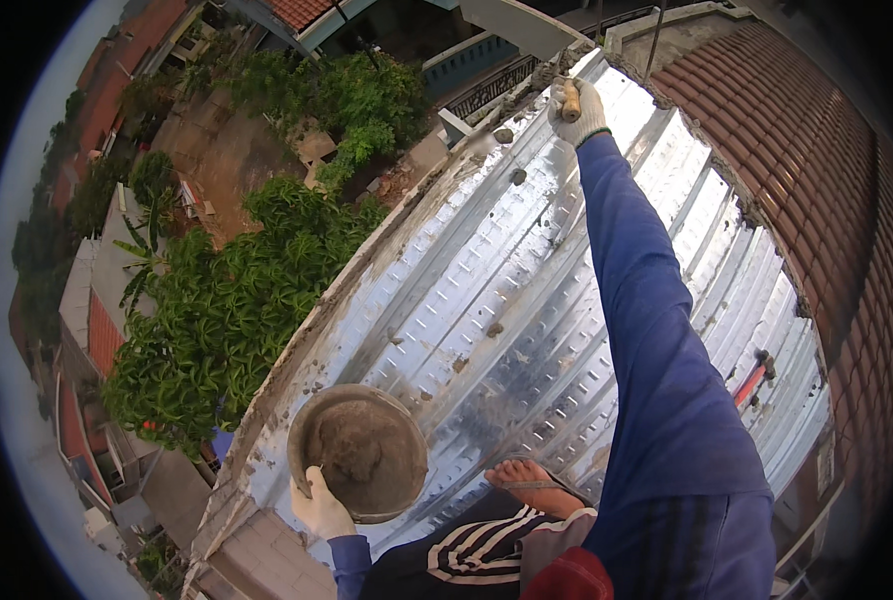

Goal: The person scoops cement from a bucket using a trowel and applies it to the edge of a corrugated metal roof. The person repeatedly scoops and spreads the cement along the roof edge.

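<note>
Remotely, I recorded the left hand [324, 508] clamped on the mortar bucket [411, 458] rim over ribbed metal decking [532, 300], well apart from the right hand [581, 114], closed round a wooden handle [571, 100] by the far edge, and judged a level bucket best against spillage.

Clad in blue long sleeves [657, 330], w/ lt. hand [319, 512] & rt. hand [590, 110] in off-white gloves [331, 518], rt. cuff [594, 136] edged green; white-striped dark bottoms [407, 570], gray-strapped sandal [533, 485]. Red fabric [570, 578] prob. a garment, unclear.
</note>
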Demonstrator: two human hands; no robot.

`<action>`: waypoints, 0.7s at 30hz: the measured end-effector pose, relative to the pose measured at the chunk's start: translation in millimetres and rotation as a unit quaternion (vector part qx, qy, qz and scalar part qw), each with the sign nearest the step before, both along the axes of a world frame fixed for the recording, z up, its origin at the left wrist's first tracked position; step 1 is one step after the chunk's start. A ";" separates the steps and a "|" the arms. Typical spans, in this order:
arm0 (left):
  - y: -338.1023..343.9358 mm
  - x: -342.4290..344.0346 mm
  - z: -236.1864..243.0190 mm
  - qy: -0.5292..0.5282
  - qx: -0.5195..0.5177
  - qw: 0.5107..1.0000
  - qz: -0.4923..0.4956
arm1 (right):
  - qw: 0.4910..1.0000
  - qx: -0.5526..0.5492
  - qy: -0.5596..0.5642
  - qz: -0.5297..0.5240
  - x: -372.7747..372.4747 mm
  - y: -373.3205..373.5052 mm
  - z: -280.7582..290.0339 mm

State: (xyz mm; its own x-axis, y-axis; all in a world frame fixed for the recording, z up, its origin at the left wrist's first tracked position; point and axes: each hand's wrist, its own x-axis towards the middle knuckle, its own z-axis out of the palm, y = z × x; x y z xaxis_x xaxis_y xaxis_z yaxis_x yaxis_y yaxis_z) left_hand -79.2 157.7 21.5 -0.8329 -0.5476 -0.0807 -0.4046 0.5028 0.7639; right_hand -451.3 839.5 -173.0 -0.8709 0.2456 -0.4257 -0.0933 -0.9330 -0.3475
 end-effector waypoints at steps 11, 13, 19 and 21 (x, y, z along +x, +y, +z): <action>-10.6 2.7 -2.0 -0.019 -0.013 1.000 0.000 | 0.996 0.080 -0.016 0.036 5.5 6.2 20.8; -12.9 5.0 1.8 -0.017 -0.024 1.000 -0.006 | 0.992 0.100 -0.074 0.034 10.8 3.1 23.1; -7.7 3.8 0.1 -0.007 -0.041 0.999 -0.029 | 0.997 -0.001 0.008 -0.083 3.9 -0.5 11.7; -6.6 0.2 -5.7 -0.003 -0.031 0.999 -0.040 | 0.990 0.012 -0.028 -0.140 6.3 -1.3 19.0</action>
